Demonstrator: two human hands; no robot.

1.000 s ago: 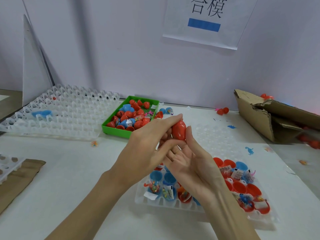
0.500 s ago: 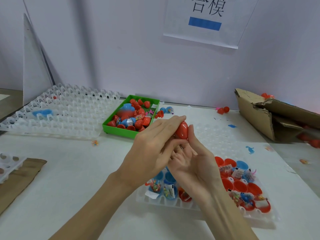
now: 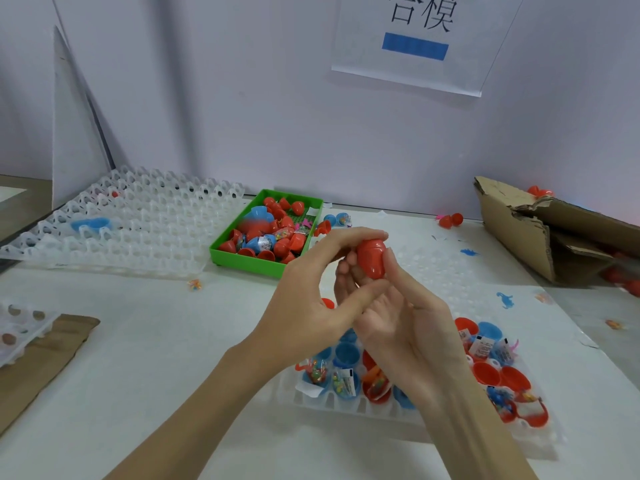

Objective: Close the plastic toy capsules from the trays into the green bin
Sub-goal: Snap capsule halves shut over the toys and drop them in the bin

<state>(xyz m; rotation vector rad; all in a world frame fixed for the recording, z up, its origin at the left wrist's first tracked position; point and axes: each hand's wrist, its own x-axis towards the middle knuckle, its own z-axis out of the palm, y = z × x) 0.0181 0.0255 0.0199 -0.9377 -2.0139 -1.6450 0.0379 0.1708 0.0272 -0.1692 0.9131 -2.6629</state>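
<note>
A red capsule (image 3: 372, 258) is held in mid-air between both hands, above the table's middle. My left hand (image 3: 311, 303) curls its fingers over the capsule's top and left side. My right hand (image 3: 405, 320) cups it from below and the right, thumb along its side. Beneath my wrists a clear tray (image 3: 408, 408) holds several open red and blue capsule halves with small toys and paper slips. The green bin (image 3: 249, 263) stands further back, left of the hands, filled with several red and blue capsules.
A large empty white tray (image 3: 131, 230) lies at the back left. A torn cardboard box (image 3: 540, 237) sits at the right. Loose red capsules (image 3: 450, 220) lie near the wall. Brown cardboard (image 3: 38, 358) and another tray corner (image 3: 20, 327) are at the left edge.
Both hands have stayed together around the red capsule, shifting slightly; the left fingers now curl further over its top.
</note>
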